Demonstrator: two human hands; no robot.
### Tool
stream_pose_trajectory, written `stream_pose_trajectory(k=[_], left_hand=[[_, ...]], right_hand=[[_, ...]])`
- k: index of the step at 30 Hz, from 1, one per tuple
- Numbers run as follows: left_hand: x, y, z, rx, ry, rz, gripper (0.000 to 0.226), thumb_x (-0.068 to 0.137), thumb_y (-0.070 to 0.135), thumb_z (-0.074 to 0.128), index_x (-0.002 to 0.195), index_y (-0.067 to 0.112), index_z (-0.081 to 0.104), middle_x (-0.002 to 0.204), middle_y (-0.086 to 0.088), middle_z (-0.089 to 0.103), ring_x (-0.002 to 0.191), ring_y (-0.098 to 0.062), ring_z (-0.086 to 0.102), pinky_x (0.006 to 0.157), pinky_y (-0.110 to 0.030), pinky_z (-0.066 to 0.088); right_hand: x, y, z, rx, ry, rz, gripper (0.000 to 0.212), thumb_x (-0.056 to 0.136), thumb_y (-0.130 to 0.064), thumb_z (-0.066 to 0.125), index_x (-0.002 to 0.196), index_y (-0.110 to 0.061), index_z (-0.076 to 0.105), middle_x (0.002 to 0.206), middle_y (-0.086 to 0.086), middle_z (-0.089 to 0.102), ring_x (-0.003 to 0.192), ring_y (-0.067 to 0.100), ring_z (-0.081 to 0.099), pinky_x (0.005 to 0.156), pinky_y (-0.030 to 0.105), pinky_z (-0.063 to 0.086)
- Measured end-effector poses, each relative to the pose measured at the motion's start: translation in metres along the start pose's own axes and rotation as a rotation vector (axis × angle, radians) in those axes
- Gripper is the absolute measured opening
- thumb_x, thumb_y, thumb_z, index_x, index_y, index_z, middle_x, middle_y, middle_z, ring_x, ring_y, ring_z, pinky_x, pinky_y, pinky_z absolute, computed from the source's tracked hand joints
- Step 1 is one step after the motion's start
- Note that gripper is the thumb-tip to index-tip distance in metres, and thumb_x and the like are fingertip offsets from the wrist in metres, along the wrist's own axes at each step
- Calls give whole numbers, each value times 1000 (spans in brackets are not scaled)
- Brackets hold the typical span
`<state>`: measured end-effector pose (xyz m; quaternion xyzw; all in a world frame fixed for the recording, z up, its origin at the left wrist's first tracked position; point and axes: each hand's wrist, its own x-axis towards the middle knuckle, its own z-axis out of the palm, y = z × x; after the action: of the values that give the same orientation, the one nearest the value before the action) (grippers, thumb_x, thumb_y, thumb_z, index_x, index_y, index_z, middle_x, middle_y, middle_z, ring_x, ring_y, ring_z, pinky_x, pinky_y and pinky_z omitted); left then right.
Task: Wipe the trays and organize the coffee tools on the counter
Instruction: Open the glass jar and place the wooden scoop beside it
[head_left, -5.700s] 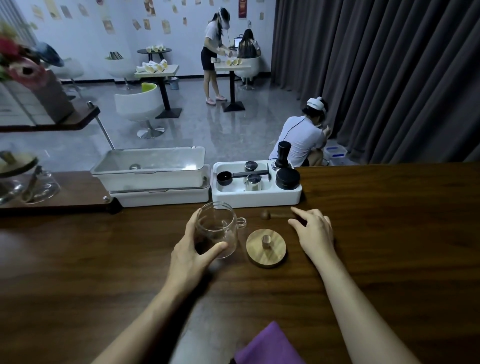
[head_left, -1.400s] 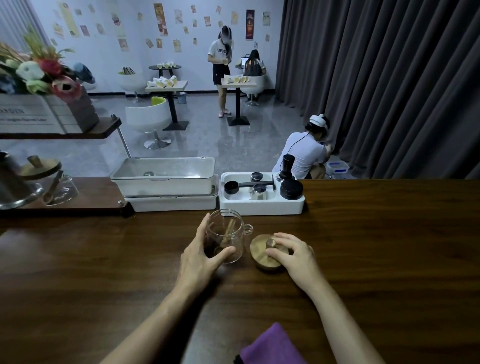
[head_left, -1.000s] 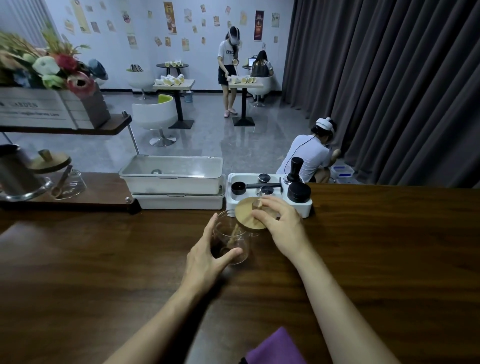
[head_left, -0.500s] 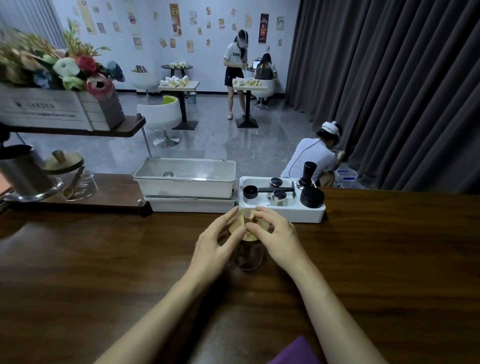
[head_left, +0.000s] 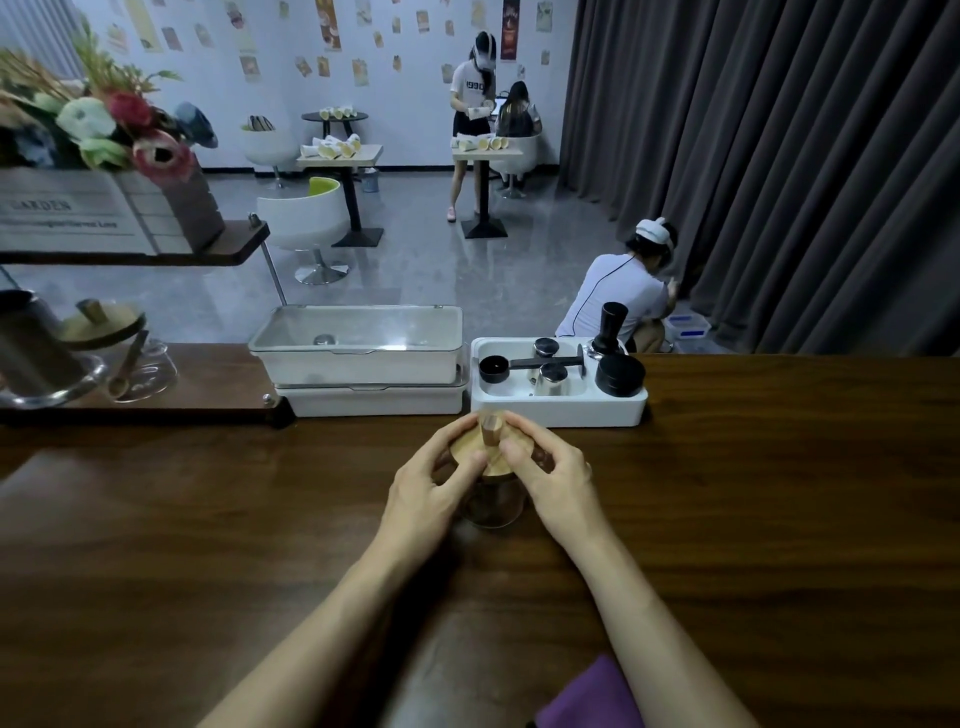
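So the lid (head_left: 469, 445) has gone from lying on the counter (head_left: 769, 499) just right of the jar (head_left: 491, 508) to sitting on top of it. The left hand (head_left: 431, 486) has also come up off the glass to join the right hand (head_left: 557, 479) at the rim.

Nearest to me, well this side of the jar, a purple cloth (head_left: 592, 696) pokes in at the bottom edge, partly cut off. Both forearms run up from there to the jar, which stands about mid-counter.

Left hand: thumb on top of the wooden lid, fingers curled round its left rim. Right hand: fingers bent and pinching the right rim, right by the little knob. Neither hand holds anything but the lid.

To the right of the jar it's bare dark wood all the way to the frame edge, so loads of room. To the left it's open too, until the raised shelf (head_left: 182, 387) further back.

Close behind the jar is the white tool tray (head_left: 558, 411), with a black scoop (head_left: 493, 368), some small metal bits and a black grinder (head_left: 619, 373) in it. Behind the jar and to the left, two stacked trays (head_left: 358, 361) sit just beside the tool tray. Both line up along the counter's far edge.
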<state>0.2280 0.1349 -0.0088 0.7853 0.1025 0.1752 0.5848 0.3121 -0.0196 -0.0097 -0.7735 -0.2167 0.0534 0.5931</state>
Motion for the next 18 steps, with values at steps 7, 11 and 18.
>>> stream_pose_trajectory(k=[7, 11, 18], left_hand=[[-7, -1, 5, -51, 76, -97, 62, 84, 59, 69, 142, 57, 47, 126, 20, 69, 121, -2, 63, 109, -42, 49], [-18, -1, 12, -84, 125, -105, 80, 83, 60, 74, 153, 42, 39, 126, 25, 66, 121, 2, 61, 110, -39, 48], [-33, -5, -1, -138, 135, -65, 90, 77, 52, 76, 155, 31, 38, 138, 12, 64, 128, -8, 60, 113, -44, 44]], right_hand=[[-19, 10, 9, 166, 53, 35, 65, 88, -53, 65, 146, -28, 51, 147, -9, 50, 120, -6, 57, 105, 26, 48], [-30, 14, 10, 247, 3, 67, 55, 93, -47, 66, 142, -26, 56, 139, -5, 61, 119, -2, 62, 106, 30, 49], [-38, -2, 23, 317, -41, 42, 43, 98, -15, 64, 141, -15, 57, 123, -8, 72, 120, 8, 64, 94, 19, 49]])
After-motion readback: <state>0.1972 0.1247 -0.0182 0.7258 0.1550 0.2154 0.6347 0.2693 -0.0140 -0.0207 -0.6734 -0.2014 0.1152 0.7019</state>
